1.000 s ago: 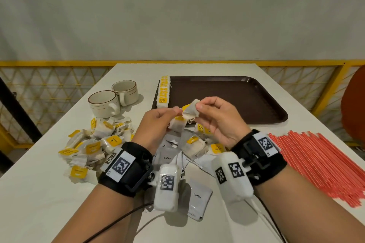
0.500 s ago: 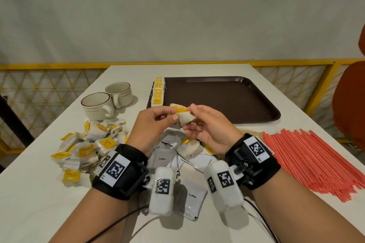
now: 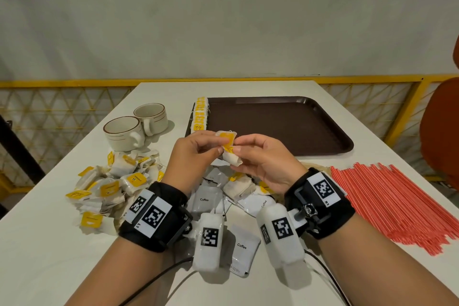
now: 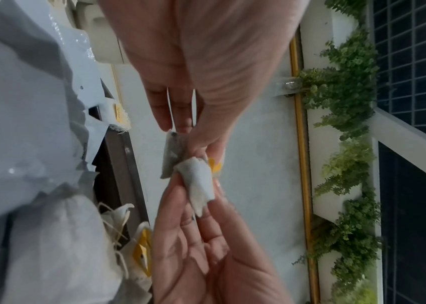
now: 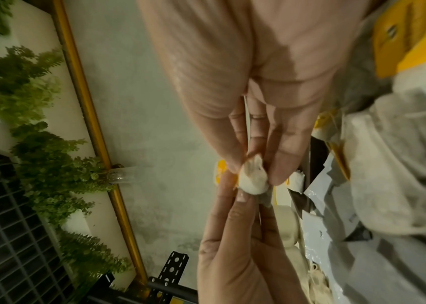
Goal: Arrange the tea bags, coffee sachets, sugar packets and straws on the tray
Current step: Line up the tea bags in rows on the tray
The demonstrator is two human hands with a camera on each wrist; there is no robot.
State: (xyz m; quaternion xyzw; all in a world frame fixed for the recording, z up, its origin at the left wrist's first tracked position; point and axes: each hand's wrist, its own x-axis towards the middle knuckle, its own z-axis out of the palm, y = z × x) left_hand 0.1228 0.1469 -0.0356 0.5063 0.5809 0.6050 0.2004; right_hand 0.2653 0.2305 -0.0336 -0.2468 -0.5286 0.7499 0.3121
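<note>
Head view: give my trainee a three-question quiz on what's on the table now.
1. True or false: both the left hand and right hand pinch one white tea bag with a yellow tag.
2. Where on the dark brown plastic tray does the row of yellow-tagged tea bags lie?
   A. left edge
   B. right edge
   C. centre
3. The red straws lie on the ____.

Key: 1 true; 2 A; 3 table.

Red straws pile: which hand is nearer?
Right. The right hand is raised over the table's middle, pinching a tea bag, with the red straws lying further out on its side. The left hand pinches the same bag from the far side.
</note>
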